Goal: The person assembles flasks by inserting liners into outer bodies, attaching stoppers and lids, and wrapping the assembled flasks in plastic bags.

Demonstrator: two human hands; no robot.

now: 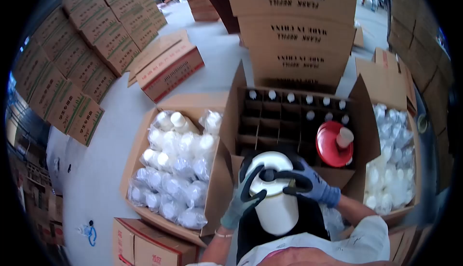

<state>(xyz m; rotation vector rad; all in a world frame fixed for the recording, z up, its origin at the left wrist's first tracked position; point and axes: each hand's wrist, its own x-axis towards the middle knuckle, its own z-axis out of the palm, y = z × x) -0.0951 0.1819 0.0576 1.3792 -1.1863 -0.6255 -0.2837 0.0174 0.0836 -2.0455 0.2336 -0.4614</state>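
A white cylindrical container (277, 215) with a wide round top leans over my lap. A dark round piece sits at the middle of that top. My left hand (246, 193), in a grey-green glove with dark fingers, is curled on the top's left side, fingertips close to the dark piece. From the right, my right hand (308, 181), in a blue-grey glove, grips the rim with its fingers reaching toward the middle. Beyond them stands an open divided carton (263, 131). White-tipped refills (291, 97) show in some of its compartments.
A red round dish-like piece (330, 147) with a white cup (344, 137) rests on the divided carton's right side. Open cartons of bagged white parts flank it, left (166, 169) and right (393, 169). Stacked cartons (299, 29) rise ahead. A person's leg (222, 5) shows behind.
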